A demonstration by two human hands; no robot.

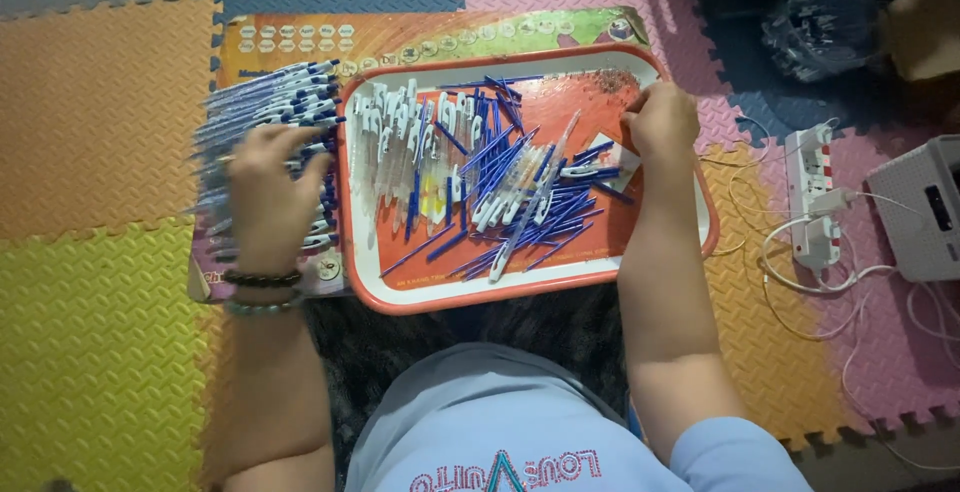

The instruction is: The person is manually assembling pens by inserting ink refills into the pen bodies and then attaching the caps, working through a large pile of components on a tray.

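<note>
An orange plastic tray (520, 290) lies in front of me on the foam mats. Loose pen parts (500, 177) fill it: clear barrels, white clips and blue refills. My right hand (660, 122) rests fingers-down at the tray's right side, over the parts there; whether it pinches one is hidden. My left hand (268, 187), with bead bracelets at the wrist, lies on a stack of assembled blue-and-white pens (262, 102) piled left of the tray on a printed board (420, 34).
Coloured foam puzzle mats (100, 112) cover the floor. To the right lie a white power strip (815, 192) with tangled white cables (800, 302) and a white box device (925, 212). A clear bag of parts (820, 27) sits at the top right.
</note>
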